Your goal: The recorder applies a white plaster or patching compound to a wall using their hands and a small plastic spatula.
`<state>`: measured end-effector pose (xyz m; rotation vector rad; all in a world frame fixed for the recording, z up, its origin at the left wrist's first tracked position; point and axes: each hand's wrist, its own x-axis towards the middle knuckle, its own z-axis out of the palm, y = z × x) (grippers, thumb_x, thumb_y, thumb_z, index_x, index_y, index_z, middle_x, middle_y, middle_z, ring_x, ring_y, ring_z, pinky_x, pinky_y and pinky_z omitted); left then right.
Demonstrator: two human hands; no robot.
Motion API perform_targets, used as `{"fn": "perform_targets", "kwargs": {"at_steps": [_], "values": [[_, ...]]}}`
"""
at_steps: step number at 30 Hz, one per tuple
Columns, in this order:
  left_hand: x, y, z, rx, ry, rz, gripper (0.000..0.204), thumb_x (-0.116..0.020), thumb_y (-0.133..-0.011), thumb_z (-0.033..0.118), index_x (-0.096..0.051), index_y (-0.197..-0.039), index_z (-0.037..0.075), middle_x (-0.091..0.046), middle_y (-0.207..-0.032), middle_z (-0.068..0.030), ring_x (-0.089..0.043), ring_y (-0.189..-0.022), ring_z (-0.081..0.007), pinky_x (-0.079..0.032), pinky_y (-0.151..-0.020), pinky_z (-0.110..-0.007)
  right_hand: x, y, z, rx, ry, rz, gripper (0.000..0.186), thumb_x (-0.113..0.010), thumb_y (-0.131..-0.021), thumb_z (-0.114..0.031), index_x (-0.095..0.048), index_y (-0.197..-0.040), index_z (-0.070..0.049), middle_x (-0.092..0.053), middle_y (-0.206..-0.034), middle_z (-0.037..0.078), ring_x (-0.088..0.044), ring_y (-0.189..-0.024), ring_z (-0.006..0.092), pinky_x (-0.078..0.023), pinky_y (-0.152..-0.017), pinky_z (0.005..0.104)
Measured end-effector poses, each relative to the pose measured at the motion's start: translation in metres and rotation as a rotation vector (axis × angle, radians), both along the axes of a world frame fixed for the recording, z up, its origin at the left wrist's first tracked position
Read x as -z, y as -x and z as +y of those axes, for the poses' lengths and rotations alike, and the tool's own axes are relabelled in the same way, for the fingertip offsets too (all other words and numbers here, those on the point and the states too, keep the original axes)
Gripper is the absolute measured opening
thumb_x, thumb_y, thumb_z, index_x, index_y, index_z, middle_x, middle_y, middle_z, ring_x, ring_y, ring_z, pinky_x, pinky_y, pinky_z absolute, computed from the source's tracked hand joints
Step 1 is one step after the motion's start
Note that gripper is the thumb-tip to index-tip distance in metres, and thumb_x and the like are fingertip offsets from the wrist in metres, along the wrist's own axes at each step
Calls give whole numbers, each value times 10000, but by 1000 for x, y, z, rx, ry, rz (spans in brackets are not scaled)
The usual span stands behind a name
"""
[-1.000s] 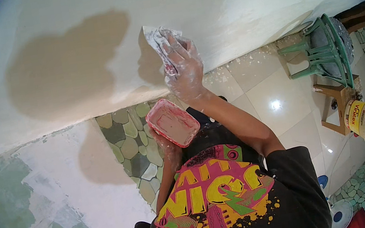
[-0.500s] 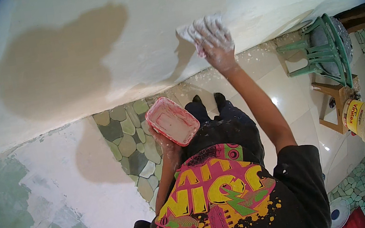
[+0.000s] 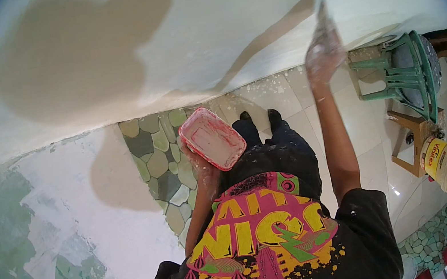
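Work item: a thin whitish piece (image 3: pixel 324 13), at the wall (image 3: pixel 251 14), far and to the right. My right hand (image 3: pixel 325 56) appears closed around it; motion blur hides the finger placement, and I cannot tell whether the piece is cloth, sheet or blade. Its tip meets a shadow on the wall — contact is likely. My left hand (image 3: pixel 199 160) grips a pink tub (image 3: pixel 223 166) of pale paste (image 3: pixel 213 141) from its left side, near my waist. Step in hand, as I judge it: a spreading or wiping pass. The next move calls for even pressure at the tip and a steady tub — paste kept inside the rim. Right side: a green chair (image 3: pixel 404 78), with a yellow bucket (image 3: pixel 440 165) nearer.
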<state>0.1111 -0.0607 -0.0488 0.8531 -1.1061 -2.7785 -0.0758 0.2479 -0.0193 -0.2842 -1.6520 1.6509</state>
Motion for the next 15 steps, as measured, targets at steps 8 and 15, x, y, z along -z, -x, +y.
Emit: {"fn": "perform_targets", "kwargs": {"at_steps": [8,15], "values": [[-4,5,-8,24,20,1,656,-381,-944,624,-496,-1350,121,-565,-1302,-78,-553,-1179,-264,-455,-1010,-440,-61,-9,-86,-251,652,144,321,-590,-883,-3,-630,-1197,55,-638,-1230,187,-662,-990,139,-511,-695,194],[14,8,-38,32,-22,0,695,-357,-934,650,-446,-1398,141,-541,-1343,-78,-542,-1205,-290,-451,-1025,-470,-46,-38,-137,-70,-935,56,359,-657,-857,-77,-618,-1185,64,-651,-1177,110,-594,-777,83,-475,-655,180]]}}
